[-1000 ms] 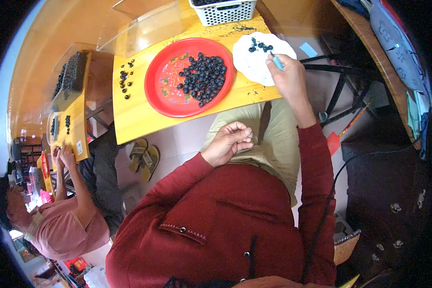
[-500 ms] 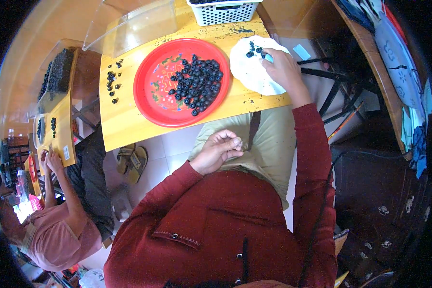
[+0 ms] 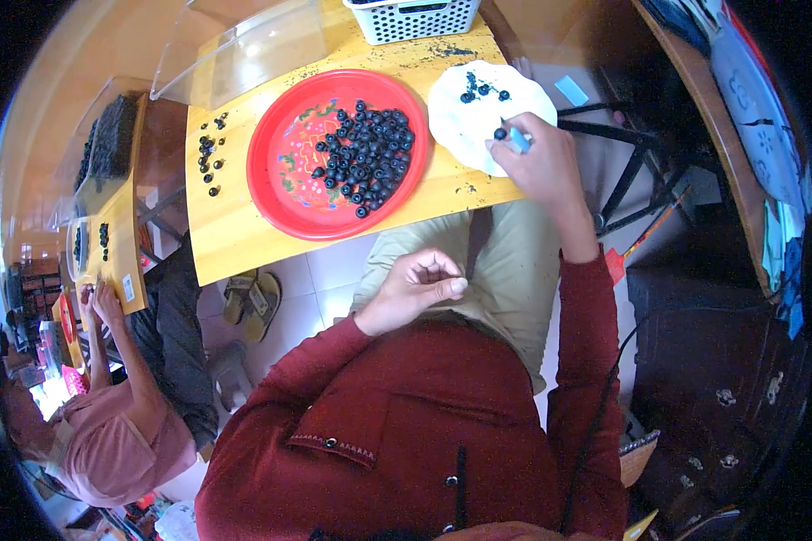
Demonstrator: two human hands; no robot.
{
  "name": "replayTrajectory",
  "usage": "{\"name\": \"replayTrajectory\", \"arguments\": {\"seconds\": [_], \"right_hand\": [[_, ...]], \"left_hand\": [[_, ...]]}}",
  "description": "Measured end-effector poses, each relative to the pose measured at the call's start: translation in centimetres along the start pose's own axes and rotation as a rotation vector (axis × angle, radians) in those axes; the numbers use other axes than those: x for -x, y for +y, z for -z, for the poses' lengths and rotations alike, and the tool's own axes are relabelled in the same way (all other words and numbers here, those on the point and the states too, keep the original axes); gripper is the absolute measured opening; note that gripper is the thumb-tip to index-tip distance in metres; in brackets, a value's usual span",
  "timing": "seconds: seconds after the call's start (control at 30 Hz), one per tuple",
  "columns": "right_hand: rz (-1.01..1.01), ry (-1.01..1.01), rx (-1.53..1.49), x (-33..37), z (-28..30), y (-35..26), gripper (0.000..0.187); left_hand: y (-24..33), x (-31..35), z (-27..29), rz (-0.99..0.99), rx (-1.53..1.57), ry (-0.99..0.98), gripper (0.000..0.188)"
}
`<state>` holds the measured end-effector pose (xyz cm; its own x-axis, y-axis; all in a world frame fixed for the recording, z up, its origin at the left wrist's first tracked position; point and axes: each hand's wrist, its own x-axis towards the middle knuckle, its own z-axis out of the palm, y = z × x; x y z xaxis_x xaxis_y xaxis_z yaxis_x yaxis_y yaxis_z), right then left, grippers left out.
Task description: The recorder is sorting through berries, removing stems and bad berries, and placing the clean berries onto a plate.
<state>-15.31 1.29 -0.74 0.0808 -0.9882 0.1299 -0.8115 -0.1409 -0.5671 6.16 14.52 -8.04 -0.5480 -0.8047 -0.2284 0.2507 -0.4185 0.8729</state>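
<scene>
My right hand is closed around a small light blue tool over the near right edge of the white scalloped plate. A small dark round piece sits at the tool's tip, by my fingertips. Several similar pieces and dark crumbs lie on the plate's far part. Over my lap, my left hand is closed with its thumb against the curled fingers; anything between them is hidden. To the left, a red round tray bears a heap of dark, shiny, bead-like pieces.
More dark pieces lie on the yellow table, left of the tray. A white perforated basket and a clear plastic bin stand at the back. At far left, another person's hands work at a second table.
My right hand has drawn back toward me from the plate's far part, with the blue tool and a dark piece at its tip. My left hand has barely shifted.
</scene>
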Motion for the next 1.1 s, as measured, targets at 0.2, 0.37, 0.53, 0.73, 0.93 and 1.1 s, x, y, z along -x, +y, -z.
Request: {"name": "replayTrajectory", "arguments": {"seconds": [0.2,0.37,0.53,0.73,0.93,1.1], "right_hand": [[0.139,0.132,-0.389,5.5,0.2,-1.5,0.023],[0.146,0.101,-0.529,8.5,1.2,-3.4,0.026],[0.305,0.162,-0.613,9.5,1.6,-3.1,0.024],[0.351,0.205,-0.638,10.3,1.1,-2.5,0.027],[0.348,0.121,-0.681,11.0,1.7,-2.4,0.027],[0.378,0.159,-0.689,11.1,1.3,-1.7,0.026]], "left_hand": [[3.2,-0.9,-3.2,-0.285,-0.101,0.149,0.016],[5.4,-2.6,-4.4,-0.273,0.381,0.15,0.02],[6.0,-2.9,-4.8,-0.169,0.487,0.085,0.018],[5.5,-3.3,-4.2,-0.123,0.533,-0.023,0.014],[5.3,-3.4,-4.7,-0.136,0.482,0.021,0.011],[5.1,-3.5,-4.2,-0.126,0.486,-0.064,0.014]]}}
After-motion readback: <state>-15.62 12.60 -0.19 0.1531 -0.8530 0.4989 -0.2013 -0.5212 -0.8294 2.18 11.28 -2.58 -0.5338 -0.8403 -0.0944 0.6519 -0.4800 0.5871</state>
